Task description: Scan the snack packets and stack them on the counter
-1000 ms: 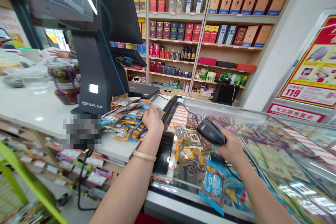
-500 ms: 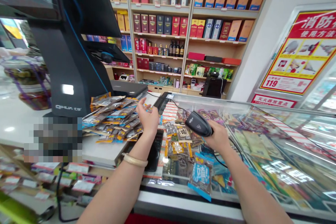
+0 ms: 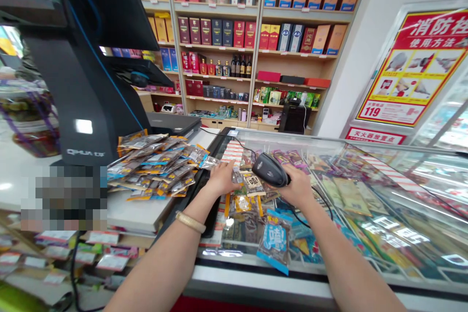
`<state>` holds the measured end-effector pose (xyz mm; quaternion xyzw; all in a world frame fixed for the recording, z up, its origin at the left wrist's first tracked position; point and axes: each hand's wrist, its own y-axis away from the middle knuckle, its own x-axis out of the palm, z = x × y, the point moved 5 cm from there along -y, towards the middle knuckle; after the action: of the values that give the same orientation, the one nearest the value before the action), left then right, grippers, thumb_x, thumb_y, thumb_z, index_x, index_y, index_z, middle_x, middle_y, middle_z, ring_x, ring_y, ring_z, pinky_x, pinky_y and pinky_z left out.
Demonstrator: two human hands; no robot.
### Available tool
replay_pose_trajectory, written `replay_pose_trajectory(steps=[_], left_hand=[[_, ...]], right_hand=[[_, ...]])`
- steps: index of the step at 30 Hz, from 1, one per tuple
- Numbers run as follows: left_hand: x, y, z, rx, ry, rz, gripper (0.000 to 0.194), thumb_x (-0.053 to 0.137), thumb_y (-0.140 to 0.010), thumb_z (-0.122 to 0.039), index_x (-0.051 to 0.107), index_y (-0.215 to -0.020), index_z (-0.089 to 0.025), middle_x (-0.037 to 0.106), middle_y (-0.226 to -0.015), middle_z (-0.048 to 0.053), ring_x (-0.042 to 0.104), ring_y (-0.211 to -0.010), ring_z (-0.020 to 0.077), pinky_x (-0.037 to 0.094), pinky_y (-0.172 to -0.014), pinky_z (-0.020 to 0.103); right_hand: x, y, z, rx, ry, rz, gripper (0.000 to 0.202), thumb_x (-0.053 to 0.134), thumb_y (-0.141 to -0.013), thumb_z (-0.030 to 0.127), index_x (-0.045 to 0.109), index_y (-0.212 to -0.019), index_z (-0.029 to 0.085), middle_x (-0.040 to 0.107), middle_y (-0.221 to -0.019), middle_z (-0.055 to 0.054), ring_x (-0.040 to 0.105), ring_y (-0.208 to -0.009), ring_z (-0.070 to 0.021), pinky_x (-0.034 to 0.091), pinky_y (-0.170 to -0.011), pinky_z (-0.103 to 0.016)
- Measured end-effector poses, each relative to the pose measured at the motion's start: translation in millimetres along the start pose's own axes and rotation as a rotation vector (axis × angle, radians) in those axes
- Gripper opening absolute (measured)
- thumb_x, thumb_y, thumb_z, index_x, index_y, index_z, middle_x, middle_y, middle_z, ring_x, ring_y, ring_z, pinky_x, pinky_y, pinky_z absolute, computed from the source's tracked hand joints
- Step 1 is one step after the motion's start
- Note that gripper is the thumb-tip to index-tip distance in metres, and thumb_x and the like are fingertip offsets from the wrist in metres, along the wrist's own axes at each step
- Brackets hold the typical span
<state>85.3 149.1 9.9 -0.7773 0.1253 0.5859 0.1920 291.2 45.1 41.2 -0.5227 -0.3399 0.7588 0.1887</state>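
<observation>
My right hand (image 3: pixel 297 186) grips a black handheld barcode scanner (image 3: pixel 271 169), its head pointing left over the glass counter. My left hand (image 3: pixel 222 178) is low over the counter, thumb and fingers apart, at the left edge of the small snack packets (image 3: pixel 243 203). A packet with a cream label (image 3: pixel 253 183) is between the two hands, below the scanner. Nearer me is a blue snack bag (image 3: pixel 274 240), lying flat on the glass. A big pile of snack packets (image 3: pixel 161 163) is left of my left hand. Partly hidden under my left wrist is a black phone (image 3: pixel 209 226).
A point-of-sale terminal (image 3: pixel 84 83) rises at the left, beside jars with purple straps (image 3: pixel 34 131). The glass display counter (image 3: pixel 365 156) runs right with packaged goods inside. Shelves of boxed bottles (image 3: pixel 219 9) and a red fire poster (image 3: pixel 417 68) are behind. The scanner's cable crosses the counter.
My left hand has turned from raised beside the pile and come down rightward to the packets on the glass. The scanner stays in my right hand; the view has shifted slightly.
</observation>
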Motion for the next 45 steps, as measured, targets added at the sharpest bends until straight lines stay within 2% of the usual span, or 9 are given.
replay_pose_trajectory(steps=[7, 14, 17, 20, 23, 26, 38, 42, 45], left_hand=[[2.1, -3.1, 6.4, -0.033, -0.005, -0.014, 0.104, 0.078, -0.057, -0.047, 0.031, -0.146, -0.023, 0.041, -0.145, 0.018, 0.041, -0.13, 0.0368, 0.034, -0.102, 0.044], [-3.6, -1.5, 8.3, -0.096, -0.003, -0.042, 0.106, 0.084, -0.048, -0.047, 0.039, -0.142, -0.027, 0.054, -0.128, 0.018, 0.047, -0.122, 0.0403, 0.037, -0.097, 0.046], [-9.9, -2.5, 9.2, -0.079, 0.18, -0.128, 0.103, 0.086, -0.047, -0.034, 0.042, -0.139, -0.025, 0.053, -0.127, 0.015, 0.052, -0.119, 0.034, 0.041, -0.097, 0.04], [-16.8, -5.5, 15.7, -0.098, 0.475, -0.258, 0.075, 0.08, -0.056, -0.021, 0.053, -0.126, -0.017, 0.062, -0.114, 0.013, 0.06, -0.107, 0.0276, 0.045, -0.092, 0.036], [-22.1, -7.6, 23.6, -0.142, 0.782, -0.42, 0.037, 0.073, -0.065, -0.02, 0.062, -0.1, -0.015, 0.068, -0.095, 0.01, 0.065, -0.09, 0.0242, 0.049, -0.085, 0.036], [-23.2, -7.8, 26.1, -0.157, 1.044, -0.539, 0.024, 0.069, -0.07, -0.025, 0.059, -0.09, -0.016, 0.068, -0.085, 0.006, 0.065, -0.078, 0.0198, 0.052, -0.077, 0.033], [-24.9, 0.5, 7.6, -0.203, 1.371, -0.435, 0.026, 0.07, -0.073, -0.02, 0.052, -0.091, -0.018, 0.064, -0.077, -0.001, 0.063, -0.063, 0.0127, 0.057, -0.054, 0.027], [-26.6, 2.0, 5.1, -0.246, 1.455, -0.474, 0.022, 0.069, -0.074, -0.011, 0.053, -0.087, -0.017, 0.064, -0.071, -0.002, 0.064, -0.059, 0.0117, 0.059, -0.056, 0.027], [-25.2, 2.4, 4.5, -0.336, 1.699, -0.5, 0.017, 0.064, -0.076, -0.003, 0.055, -0.083, -0.014, 0.066, -0.071, 0.001, 0.067, -0.064, 0.0117, 0.06, -0.064, 0.026]], right_hand=[[0.8, 0.5, -0.4, -0.003, 0.006, -0.013, 0.029, 0.066, -0.069, 0.039, 0.067, -0.091, 0.02, 0.072, -0.089, -0.008, 0.067, -0.081, -0.024, 0.049, -0.07, -0.03], [1.9, 0.7, 0.0, -0.004, 0.018, 0.007, 0.03, 0.066, -0.069, 0.038, 0.068, -0.094, 0.02, 0.072, -0.089, -0.007, 0.067, -0.08, -0.0237, 0.048, -0.069, -0.03], [1.2, 0.2, 0.7, 0.001, 0.025, 0.011, 0.028, 0.066, -0.069, 0.033, 0.068, -0.094, 0.02, 0.072, -0.089, -0.006, 0.067, -0.081, -0.024, 0.048, -0.069, -0.03], [1.4, -0.1, -0.5, 0.017, 0.025, 0.017, 0.026, 0.066, -0.068, 0.03, 0.068, -0.092, 0.02, 0.072, -0.09, -0.006, 0.067, -0.081, -0.0237, 0.049, -0.069, -0.03], [3.6, 0.0, -1.7, 0.017, 0.024, 0.05, 0.026, 0.066, -0.068, 0.029, 0.068, -0.092, 0.021, 0.073, -0.092, -0.006, 0.067, -0.081, -0.0231, 0.049, -0.07, -0.03], [5.2, 0.0, -1.8, 0.018, 0.044, 0.077, 0.027, 0.065, -0.069, 0.029, 0.069, -0.094, 0.022, 0.073, -0.093, -0.006, 0.067, -0.084, -0.0237, 0.05, -0.071, -0.031], [4.0, -2.3, -3.3, 0.076, 0.075, 0.129, 0.025, 0.065, -0.071, 0.03, 0.069, -0.094, 0.022, 0.073, -0.094, -0.006, 0.067, -0.086, -0.0234, 0.048, -0.069, -0.029], [4.1, -1.9, -6.2, 0.096, 0.06, 0.114, 0.025, 0.065, -0.071, 0.032, 0.068, -0.093, 0.022, 0.073, -0.09, -0.005, 0.067, -0.081, -0.0227, 0.047, -0.067, -0.029], [4.7, -0.1, -8.9, 0.094, 0.051, 0.072, 0.027, 0.064, -0.071, 0.033, 0.068, -0.095, 0.022, 0.073, -0.092, -0.005, 0.067, -0.082, -0.023, 0.046, -0.068, -0.029]])
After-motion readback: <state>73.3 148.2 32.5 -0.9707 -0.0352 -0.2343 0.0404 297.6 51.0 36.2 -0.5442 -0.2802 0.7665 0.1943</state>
